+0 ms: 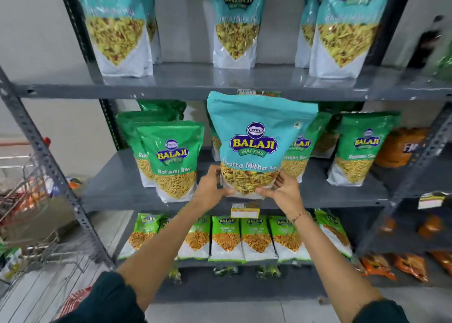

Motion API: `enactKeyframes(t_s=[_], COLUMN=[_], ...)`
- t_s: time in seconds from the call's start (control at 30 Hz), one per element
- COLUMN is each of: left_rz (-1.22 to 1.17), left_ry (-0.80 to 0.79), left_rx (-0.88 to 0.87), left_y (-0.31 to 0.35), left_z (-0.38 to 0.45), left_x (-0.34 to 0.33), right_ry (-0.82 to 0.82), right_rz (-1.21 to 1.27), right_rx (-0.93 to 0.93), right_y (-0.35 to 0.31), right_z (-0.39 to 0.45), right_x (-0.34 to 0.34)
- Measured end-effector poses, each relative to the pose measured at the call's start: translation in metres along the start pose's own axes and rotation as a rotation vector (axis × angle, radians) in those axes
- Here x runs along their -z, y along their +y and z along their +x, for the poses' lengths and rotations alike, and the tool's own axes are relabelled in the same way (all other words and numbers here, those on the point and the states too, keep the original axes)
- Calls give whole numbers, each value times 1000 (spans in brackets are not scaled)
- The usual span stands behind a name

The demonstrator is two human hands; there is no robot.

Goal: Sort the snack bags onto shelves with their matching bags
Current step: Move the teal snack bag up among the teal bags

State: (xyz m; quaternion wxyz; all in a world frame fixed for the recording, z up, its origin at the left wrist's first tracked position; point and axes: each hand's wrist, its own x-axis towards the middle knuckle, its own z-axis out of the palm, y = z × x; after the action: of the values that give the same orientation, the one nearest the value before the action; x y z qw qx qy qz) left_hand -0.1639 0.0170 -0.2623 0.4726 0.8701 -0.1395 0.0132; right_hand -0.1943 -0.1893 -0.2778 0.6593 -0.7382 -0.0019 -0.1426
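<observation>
Teal Khatta Mitha bag [259, 141] held upright at frame centre, in front of the middle shelf [342, 195], its top reaching the upper shelf's [195, 83] front edge. Left hand [211, 184] and right hand [283, 188] clamped on its lower corners, thumbs across the front (bracelet on the right wrist). Matching teal bags [236, 26] standing along the top of the frame. Green Ratlami Sev bags [173, 161] flanking at mid-height. Wire cart [29, 200] at far left.
</observation>
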Motion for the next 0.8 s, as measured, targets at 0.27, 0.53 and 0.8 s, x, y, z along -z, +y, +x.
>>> enactKeyframes(t_s=[0.27,0.53,0.8], left_rz=[-16,-27,-1], left_ry=[71,171,215], left_rx=[-136,-231,-272], left_y=[61,134,183], left_z=[7,28,69], left_x=[66,125,169], right_ry=[10,-66,-97], right_rz=[-56,-105,-122], right_rx=[228,350,403], right_y=[-91,-187,-247], right_z=[10,55,114], right_x=[7,9,3])
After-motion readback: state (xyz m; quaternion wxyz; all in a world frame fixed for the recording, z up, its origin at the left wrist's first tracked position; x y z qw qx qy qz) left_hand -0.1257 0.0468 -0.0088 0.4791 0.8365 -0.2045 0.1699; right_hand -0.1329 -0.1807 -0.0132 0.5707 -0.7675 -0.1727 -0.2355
